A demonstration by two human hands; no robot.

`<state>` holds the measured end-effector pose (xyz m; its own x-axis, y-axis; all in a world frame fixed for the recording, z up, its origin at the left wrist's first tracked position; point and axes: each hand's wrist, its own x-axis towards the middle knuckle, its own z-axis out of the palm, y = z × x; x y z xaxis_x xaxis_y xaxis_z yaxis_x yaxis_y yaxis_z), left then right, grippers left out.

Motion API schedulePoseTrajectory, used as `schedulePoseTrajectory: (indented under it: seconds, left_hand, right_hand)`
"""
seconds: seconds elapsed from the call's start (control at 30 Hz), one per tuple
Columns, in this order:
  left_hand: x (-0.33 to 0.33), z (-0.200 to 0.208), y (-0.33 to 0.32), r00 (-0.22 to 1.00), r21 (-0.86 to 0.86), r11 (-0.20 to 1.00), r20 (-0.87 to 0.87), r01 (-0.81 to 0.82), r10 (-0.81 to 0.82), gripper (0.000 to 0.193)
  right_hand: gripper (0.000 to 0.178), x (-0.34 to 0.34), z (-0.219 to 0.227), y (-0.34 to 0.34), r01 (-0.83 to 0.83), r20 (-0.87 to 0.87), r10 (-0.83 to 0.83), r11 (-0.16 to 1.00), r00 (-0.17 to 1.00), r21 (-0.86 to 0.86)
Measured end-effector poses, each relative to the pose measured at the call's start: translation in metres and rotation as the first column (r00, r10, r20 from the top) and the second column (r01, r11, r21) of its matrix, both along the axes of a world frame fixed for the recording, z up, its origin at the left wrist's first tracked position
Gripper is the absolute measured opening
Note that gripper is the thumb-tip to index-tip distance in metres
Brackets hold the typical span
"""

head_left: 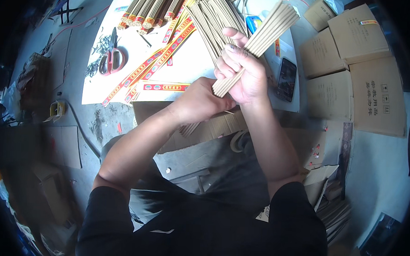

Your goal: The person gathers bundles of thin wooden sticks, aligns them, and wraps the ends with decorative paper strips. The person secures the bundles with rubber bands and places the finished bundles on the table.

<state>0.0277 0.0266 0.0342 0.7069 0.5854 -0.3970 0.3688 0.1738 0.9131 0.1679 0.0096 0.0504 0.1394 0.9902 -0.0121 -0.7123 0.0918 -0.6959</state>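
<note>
We observe one slanted bundle of thin brown sticks (267, 34) over the near edge of the white table (95, 84); left hand (199, 100) closed round its lower part, right hand (242, 70) curled about it higher up; beyond, we note loose sticks (206, 25) and scissors (111, 51)

Two hands (247, 72), one handheld bunch of sticks (272, 32), one pair of scissors (112, 51), one phone (287, 79)

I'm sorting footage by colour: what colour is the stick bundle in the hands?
Light brown, a tan shade; the stick bundle shows best in the head view.
</note>
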Motion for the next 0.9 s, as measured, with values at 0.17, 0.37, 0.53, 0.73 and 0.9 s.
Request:
schedulePoseTrajectory:
  seconds: [0.17, 0.37, 0.53, 0.73, 0.9]
  left_hand:
    - [0.004, -0.018, -0.011, 0.980, 0.388, 0.913, -0.096, -0.123, 0.173, 0.026]
    - [-0.014, -0.035, -0.017, 0.946, 0.256, 0.938, 0.284, -0.232, 0.156, 0.035]
    - [-0.034, -0.035, -0.014, 0.972, 0.180, 0.980, 0.233, -0.086, 0.043, 0.034]
    - [-0.043, -0.038, 0.001, 0.996, 0.295, 0.955, 0.079, 0.005, -0.030, 0.044]
    - [-0.054, -0.046, -0.003, 0.988, 0.308, 0.949, 0.153, -0.066, 0.019, 0.044]
  right_hand:
    - [0.021, 0.002, -0.018, 0.001, 0.035, 0.074, -0.033, 0.999, 0.997, -0.019]
    - [0.021, -0.006, -0.010, 0.003, 0.100, 0.109, -0.097, 0.995, 0.989, -0.025]
    - [0.017, -0.013, -0.018, 0.005, 0.110, 0.078, -0.102, 0.988, 0.992, -0.109]
    - [0.020, -0.027, -0.028, 0.010, 0.188, 0.095, -0.176, 0.972, 0.980, -0.139]
    - [0.019, -0.040, -0.035, 0.008, 0.190, 0.051, -0.185, 0.970, 0.981, -0.151]
